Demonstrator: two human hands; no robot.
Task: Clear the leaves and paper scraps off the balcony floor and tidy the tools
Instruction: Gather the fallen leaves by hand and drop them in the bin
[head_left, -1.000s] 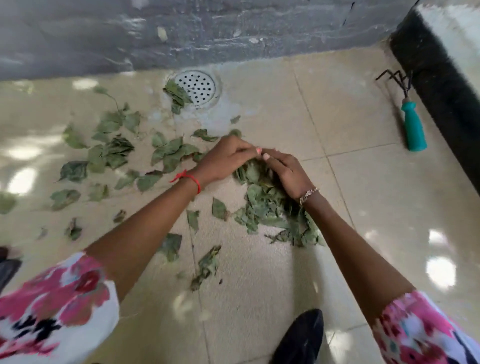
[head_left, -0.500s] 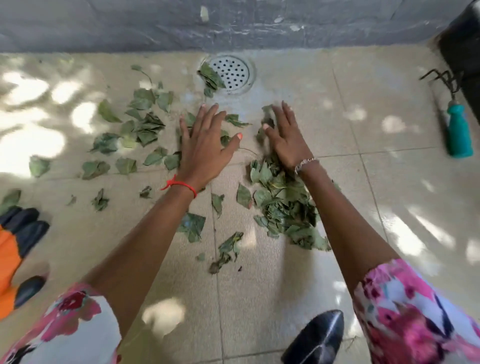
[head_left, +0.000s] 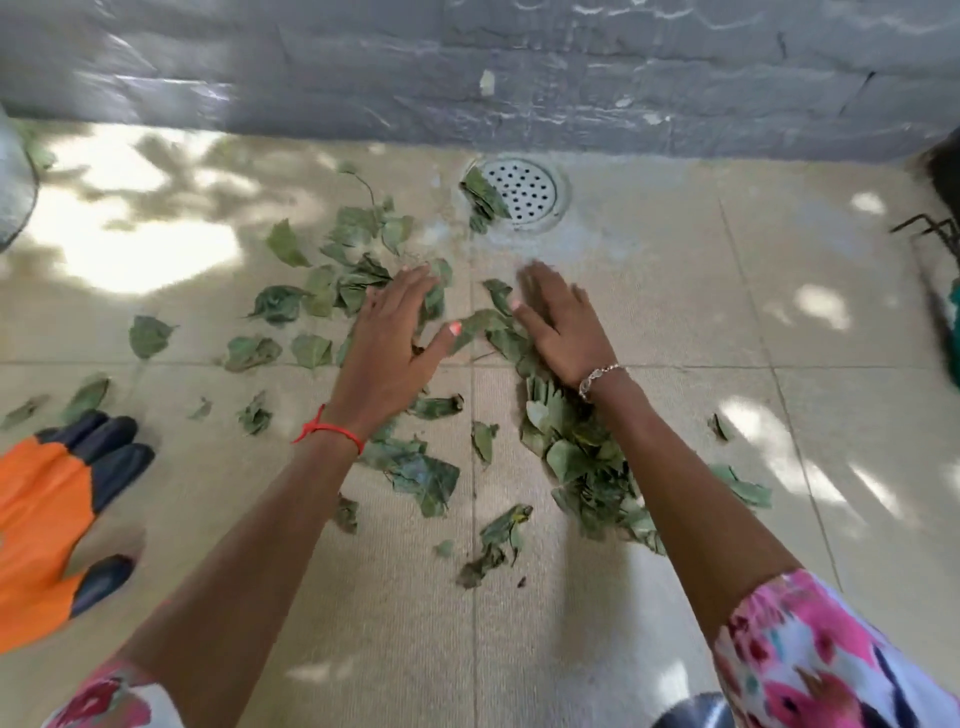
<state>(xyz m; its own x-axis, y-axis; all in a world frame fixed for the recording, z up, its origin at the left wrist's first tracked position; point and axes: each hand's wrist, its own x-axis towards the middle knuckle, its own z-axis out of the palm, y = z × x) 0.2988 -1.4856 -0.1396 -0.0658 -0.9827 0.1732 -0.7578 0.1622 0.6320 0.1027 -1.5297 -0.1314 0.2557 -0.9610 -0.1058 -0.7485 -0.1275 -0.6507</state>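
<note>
Both hands, bunched together over the heaped leaves a second earlier, had parted and lay flat on the balcony floor (head_left: 675, 291), and more of an orange glove had come into view at the left edge. The beige tiles, dappled with sun, ran up to a grey wall (head_left: 467, 67) at the far side.

The orange glove (head_left: 47, 499) with dark fingertips lay on the tiles at the left, well apart from either hand. A floral sleeve (head_left: 810, 654) showed at the lower right.

The pile of leaves (head_left: 587, 467) sat beneath the person's right forearm, with loose leaves (head_left: 353, 280) scattered across the tiles to the left and a few strays to the right.

The left hand (head_left: 387, 343) pressed palm-down on the loose leaves, its fingers (head_left: 410, 291) straight and held close together, the thumb out to the side; it gripped nothing. The right hand (head_left: 563, 325) (blurred in the frame) rested flat at the far end of the pile, fingers straight and slightly spread, also gripping nothing. A gap of tile and leaves separated the two.

A round perforated drain (head_left: 524, 192) was set in the floor just before the wall, beyond the hands, with one crumpled leaf (head_left: 480, 195) lying over its left rim. The dark prongs of a hand rake (head_left: 930, 228) showed at the right edge, its teal handle mostly cut off.

A red thread (head_left: 332, 430) circled the left wrist and a silver bracelet (head_left: 597, 375) the right.
</note>
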